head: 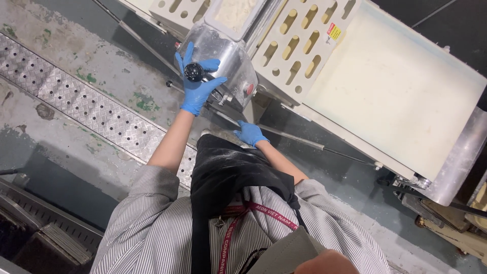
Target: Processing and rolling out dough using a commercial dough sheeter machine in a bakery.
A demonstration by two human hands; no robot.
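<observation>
the black knob [194, 72] sits on the steel housing [231, 58] of the machine, gripped by the gloved left hand [197, 81]. below the housing, the gloved right hand [249, 133] curls closed on a thin metal rod [284, 134]. beside the housing stretches the white conveyor belt [395, 86].

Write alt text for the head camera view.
Seen from above, a person's blue-gloved left hand grips a black knob on a metal machine housing, while the gloved right hand rests lower by a metal rod. A cream conveyor belt runs to the right.
</observation>
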